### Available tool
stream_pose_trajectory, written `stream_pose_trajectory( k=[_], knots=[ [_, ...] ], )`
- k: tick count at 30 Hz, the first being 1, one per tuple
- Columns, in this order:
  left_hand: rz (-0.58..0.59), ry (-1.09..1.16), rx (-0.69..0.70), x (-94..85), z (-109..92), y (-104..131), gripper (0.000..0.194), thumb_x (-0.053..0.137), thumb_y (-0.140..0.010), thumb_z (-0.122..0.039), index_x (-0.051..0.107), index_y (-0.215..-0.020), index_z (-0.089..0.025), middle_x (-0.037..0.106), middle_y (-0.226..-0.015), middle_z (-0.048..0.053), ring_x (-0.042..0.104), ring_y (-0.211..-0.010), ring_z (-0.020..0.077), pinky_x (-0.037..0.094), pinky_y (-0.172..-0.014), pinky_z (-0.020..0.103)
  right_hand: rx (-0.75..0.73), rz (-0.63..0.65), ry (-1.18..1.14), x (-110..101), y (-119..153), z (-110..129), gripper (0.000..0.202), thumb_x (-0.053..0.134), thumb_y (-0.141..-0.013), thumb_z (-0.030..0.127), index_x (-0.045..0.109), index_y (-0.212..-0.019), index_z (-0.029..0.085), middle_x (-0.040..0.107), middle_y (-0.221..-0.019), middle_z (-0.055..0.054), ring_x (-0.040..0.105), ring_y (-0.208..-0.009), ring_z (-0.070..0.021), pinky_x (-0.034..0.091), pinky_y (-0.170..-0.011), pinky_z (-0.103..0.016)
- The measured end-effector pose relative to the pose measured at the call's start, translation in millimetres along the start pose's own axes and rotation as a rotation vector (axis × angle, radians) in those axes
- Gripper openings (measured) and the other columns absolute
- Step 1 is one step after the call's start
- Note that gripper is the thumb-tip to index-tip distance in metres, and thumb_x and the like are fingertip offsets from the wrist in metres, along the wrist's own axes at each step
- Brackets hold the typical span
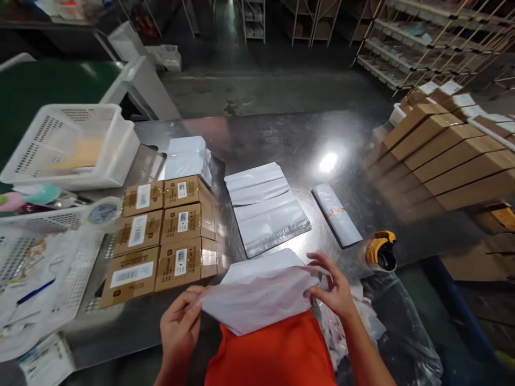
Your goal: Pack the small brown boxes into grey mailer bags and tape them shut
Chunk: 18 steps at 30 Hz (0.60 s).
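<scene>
A white plastic mailing bag (257,303) is stretched between my two hands, just above the table's front edge and close to my red clothing. My left hand (183,321) pinches its left end between thumb and fingers. At the right end, my right hand (332,287) grips the edge with thumb and fingertips, its other fingers curled and raised. Behind the bag shows a white flat surface; whether it belongs to the same bag I cannot tell. Just beyond lies a stack of flat white mailing bags (267,212) with a grey strip along the near edge.
Brown labelled boxes (139,230) stand left, before a white wrapped package (187,158). White baskets (60,179) and a tape roll (103,212) are farther left. Right are a banded bag bundle (338,214), a yellow-black tape dispenser (380,252), a row of cartons (454,150) and a plastic-lined bin (406,327).
</scene>
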<state>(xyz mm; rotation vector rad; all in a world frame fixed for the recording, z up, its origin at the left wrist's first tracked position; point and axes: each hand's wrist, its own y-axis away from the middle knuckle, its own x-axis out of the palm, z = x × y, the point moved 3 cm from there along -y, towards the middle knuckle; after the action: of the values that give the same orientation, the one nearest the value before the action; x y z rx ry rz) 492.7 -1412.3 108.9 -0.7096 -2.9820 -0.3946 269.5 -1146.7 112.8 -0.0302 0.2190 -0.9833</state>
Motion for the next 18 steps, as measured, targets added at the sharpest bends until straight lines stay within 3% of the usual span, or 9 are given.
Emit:
stream_pose_trajectory(
  k=[2, 3, 5, 7, 9, 13, 16, 18],
  knots=[
    [0.001, -0.025, 0.002, 0.0, -0.7, 0.0, 0.036, 0.087, -0.051, -0.043, 0.064, -0.048, -0.016, 0.064, -0.066, 0.007, 0.067, -0.073, 0.0239, 0.056, -0.068, 0.03, 0.086, -0.033, -0.163, -1.4, 1.4, -8.1, 0.086, 0.077, -0.069, 0.063, 0.046, -0.143, 0.032, 0.07, -0.109, -0.012, 0.067, -0.077, -0.0215, 0.057, -0.071, -0.037],
    [-0.001, -0.025, 0.002, -0.6, -0.7, -0.1, 0.035, 0.087, -0.051, -0.042, 0.063, -0.048, -0.016, 0.064, -0.066, 0.006, 0.066, -0.071, 0.0231, 0.056, -0.067, 0.03, 0.104, -0.021, -0.208, -1.8, 0.6, -10.4, 0.088, 0.076, -0.066, 0.067, 0.049, -0.141, 0.03, 0.071, -0.104, -0.012, 0.067, -0.076, -0.0219, 0.057, -0.069, -0.037],
    [0.001, -0.019, 0.006, -2.5, -0.4, -0.3, 0.032, 0.087, -0.05, -0.039, 0.063, -0.048, -0.017, 0.063, -0.066, 0.005, 0.064, -0.07, 0.0218, 0.056, -0.067, 0.03, 0.085, 0.067, -0.206, -1.2, -3.2, -10.9, 0.077, 0.078, -0.059, 0.07, 0.067, -0.12, 0.024, 0.071, -0.101, -0.013, 0.067, -0.087, -0.0264, 0.056, -0.076, -0.039],
    [0.026, -0.01, 0.016, -4.3, -0.9, -0.2, 0.03, 0.086, -0.053, -0.038, 0.064, -0.051, -0.017, 0.062, -0.068, 0.005, 0.065, -0.073, 0.0221, 0.056, -0.068, 0.03, 0.052, 0.166, -0.166, 1.3, -7.5, -8.4, 0.054, 0.081, -0.059, 0.066, 0.075, -0.09, 0.022, 0.07, -0.101, -0.014, 0.066, -0.096, -0.0298, 0.053, -0.084, -0.042],
    [0.044, -0.014, 0.028, -5.7, -2.8, 0.4, 0.031, 0.085, -0.055, -0.038, 0.063, -0.05, -0.017, 0.062, -0.07, 0.006, 0.065, -0.074, 0.0222, 0.056, -0.069, 0.03, 0.048, 0.174, -0.166, 3.9, -10.3, -6.1, 0.04, 0.079, -0.066, 0.061, 0.072, -0.071, 0.022, 0.07, -0.098, -0.012, 0.065, -0.099, -0.0306, 0.051, -0.09, -0.045],
    [0.032, -0.045, 0.024, -4.4, -6.2, 2.4, 0.041, 0.086, -0.054, -0.041, 0.055, -0.044, -0.016, 0.062, -0.071, 0.007, 0.063, -0.069, 0.0203, 0.054, -0.064, 0.027, 0.079, 0.079, -0.305, 10.1, -8.7, -4.2, 0.044, 0.07, -0.075, 0.061, 0.063, -0.054, 0.023, 0.069, -0.08, -0.008, 0.065, -0.104, -0.0333, 0.044, -0.1, -0.054],
    [-0.007, -0.079, 0.087, 1.0, -7.6, 4.2, 0.04, 0.084, -0.057, -0.047, 0.061, -0.048, -0.016, 0.062, -0.068, 0.007, 0.058, -0.064, 0.0163, 0.05, -0.058, 0.023, 0.056, 0.032, -0.388, 14.7, -4.8, -4.7, 0.042, 0.068, -0.076, 0.057, 0.06, -0.053, 0.023, 0.061, -0.065, -0.004, 0.066, -0.08, -0.0279, 0.042, -0.102, -0.056],
    [-0.026, -0.084, 0.116, 4.9, -6.7, 5.7, 0.04, 0.082, -0.06, -0.051, 0.066, -0.052, -0.016, 0.062, -0.072, 0.007, 0.056, -0.065, 0.015, 0.048, -0.058, 0.021, 0.063, -0.022, -0.407, 16.8, -2.7, -8.4, 0.037, 0.067, -0.078, 0.056, 0.061, -0.06, 0.023, 0.058, -0.065, -0.002, 0.062, -0.067, -0.0233, 0.047, -0.095, -0.055]
  ],
)
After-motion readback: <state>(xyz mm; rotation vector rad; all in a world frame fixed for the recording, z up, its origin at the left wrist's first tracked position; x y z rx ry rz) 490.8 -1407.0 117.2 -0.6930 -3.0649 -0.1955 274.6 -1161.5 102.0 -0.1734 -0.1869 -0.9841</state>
